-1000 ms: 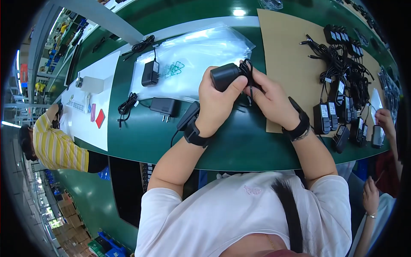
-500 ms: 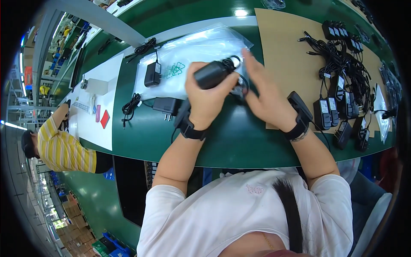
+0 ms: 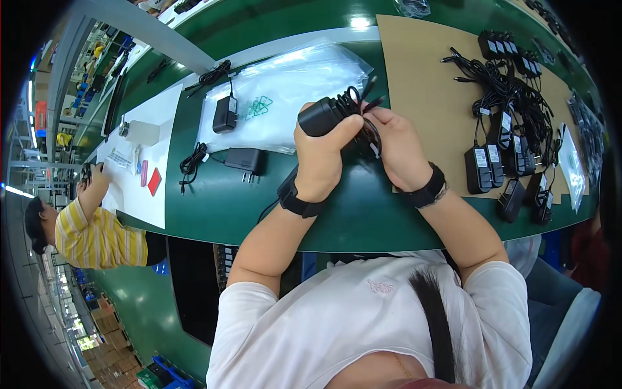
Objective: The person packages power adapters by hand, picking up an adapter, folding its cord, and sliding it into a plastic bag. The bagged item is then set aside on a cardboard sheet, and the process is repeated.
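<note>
A worker at a green bench (image 3: pixel 214 201) holds a black power adapter (image 3: pixel 321 117) above the clear plastic bags (image 3: pixel 291 104), its cord (image 3: pixel 356 107) gathered into loops beside the block. The left hand (image 3: pixel 321 155) is closed firmly round the adapter, thumb and fingers wrapped over its body, wrist cocked upward with a black band on it. The right hand (image 3: pixel 395 149) is curled against the loops just right of the adapter, fingers pinched on the cord (how many turns it grips cannot be told). Judged from the pose, neat winding calls for keeping the block steady in the left hand while the right lays even loops close to it, the plug end kept free. More adapters (image 3: pixel 492 162) lie tangled on a cardboard sheet (image 3: pixel 421 78) right of the bags; two others (image 3: pixel 243 159) rest left of them.
</note>
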A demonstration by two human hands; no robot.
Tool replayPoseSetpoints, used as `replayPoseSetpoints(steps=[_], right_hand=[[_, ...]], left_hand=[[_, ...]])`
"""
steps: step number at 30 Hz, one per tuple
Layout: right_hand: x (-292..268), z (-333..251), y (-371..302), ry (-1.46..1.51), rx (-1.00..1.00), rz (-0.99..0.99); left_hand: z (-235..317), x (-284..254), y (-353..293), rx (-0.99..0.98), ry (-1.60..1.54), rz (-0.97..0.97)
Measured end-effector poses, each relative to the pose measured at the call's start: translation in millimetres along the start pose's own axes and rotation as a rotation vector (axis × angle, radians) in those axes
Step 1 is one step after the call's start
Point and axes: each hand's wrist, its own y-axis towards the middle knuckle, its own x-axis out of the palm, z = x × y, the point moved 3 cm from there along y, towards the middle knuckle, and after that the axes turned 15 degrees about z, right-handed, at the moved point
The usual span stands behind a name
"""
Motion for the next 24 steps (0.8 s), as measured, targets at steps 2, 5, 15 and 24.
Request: replayPoseSetpoints(steps=[2, 5, 15, 24], right_hand=[[-1, 2, 0, -0.018, -0.018, -0.081], [1, 1, -7, -0.278, -0.037, -0.102], [-12, -28, 1, -0.559, -0.627, 0.05], [-33, -59, 14, -0.164, -0.4, 0.221]], left_hand=[[-2, -1, 1, -0.014, -0.026, 0.005], [-4, -3, 2, -0.068, -0.045, 0.013], [12, -10, 19, 0.018, 0.13, -0.295], [-3, -44, 57, 0.931, 1.7, 0.018]])
